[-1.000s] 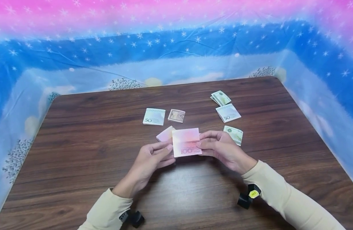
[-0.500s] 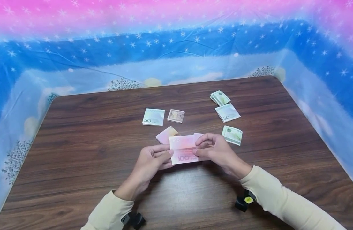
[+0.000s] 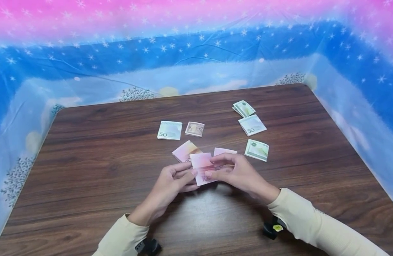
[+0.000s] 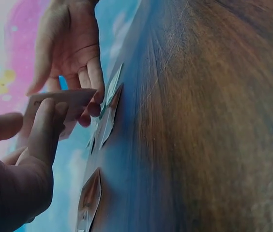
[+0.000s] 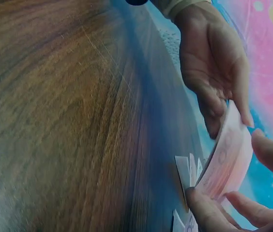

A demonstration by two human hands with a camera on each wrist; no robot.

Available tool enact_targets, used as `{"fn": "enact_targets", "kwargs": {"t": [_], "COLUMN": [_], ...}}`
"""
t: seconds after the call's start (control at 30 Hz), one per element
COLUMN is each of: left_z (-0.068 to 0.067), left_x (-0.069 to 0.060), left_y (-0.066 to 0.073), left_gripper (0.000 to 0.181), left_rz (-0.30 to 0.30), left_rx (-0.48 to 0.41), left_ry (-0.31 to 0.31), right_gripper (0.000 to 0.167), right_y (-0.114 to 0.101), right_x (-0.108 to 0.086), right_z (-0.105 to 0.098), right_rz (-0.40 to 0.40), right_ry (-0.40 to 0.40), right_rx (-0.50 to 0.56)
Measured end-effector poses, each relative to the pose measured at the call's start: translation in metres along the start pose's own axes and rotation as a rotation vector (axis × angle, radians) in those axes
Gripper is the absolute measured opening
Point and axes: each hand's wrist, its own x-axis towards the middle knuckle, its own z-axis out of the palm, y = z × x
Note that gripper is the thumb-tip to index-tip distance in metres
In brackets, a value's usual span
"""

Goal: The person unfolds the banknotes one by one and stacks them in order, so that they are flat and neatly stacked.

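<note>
Between both hands is a pink 100 banknote [image 3: 201,165], raised above the table and bowed in the right wrist view. My left hand [image 3: 172,183] pinches its left side, thumb in front and fingers behind. The right hand [image 3: 242,174] grips the right side with thumb and fingertips, covering part of the note. Just behind the hands lie two more pink folded banknotes, one at the left [image 3: 185,151] and one at the right [image 3: 226,151], partly hidden by the right hand.
Farther back on the wooden table [image 3: 87,160] are a folded 50 note [image 3: 169,130] and a small brown note [image 3: 194,129]. To the right lie another 50 note [image 3: 252,125], a green note [image 3: 257,150] and a folded green note [image 3: 244,108]. A patterned cloth [image 3: 183,53] surrounds the table.
Both hands and the held banknote have come slightly nearer. The right hand has shifted left, so less of the held note's width shows and the pink note behind it is uncovered.
</note>
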Motion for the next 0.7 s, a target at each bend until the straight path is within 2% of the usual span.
{"fn": "enact_targets", "kwargs": {"t": [0.13,0.27,0.47,0.7], "left_z": [0.000,0.002,0.005,0.004], "left_x": [0.002,0.003,0.004,0.004], "left_y": [-0.001,-0.001,0.000,-0.002], "left_gripper": [0.052,0.054,0.055,0.058], "left_rz": [0.016,0.022,0.004,-0.007], "left_rx": [-0.019,-0.045,-0.040,-0.032], "left_ry": [-0.071,-0.102,-0.093,-0.074], "right_gripper": [0.054,0.057,0.061,0.063], "right_y": [0.000,0.000,-0.002,-0.004], "right_x": [-0.003,-0.003,-0.004,-0.005], "right_z": [0.002,0.005,0.011,0.014], "right_rz": [-0.020,-0.016,0.027,0.039], "right_ry": [-0.044,-0.078,-0.096,-0.108], "right_rx": [-0.007,0.025,0.036,0.023]}}
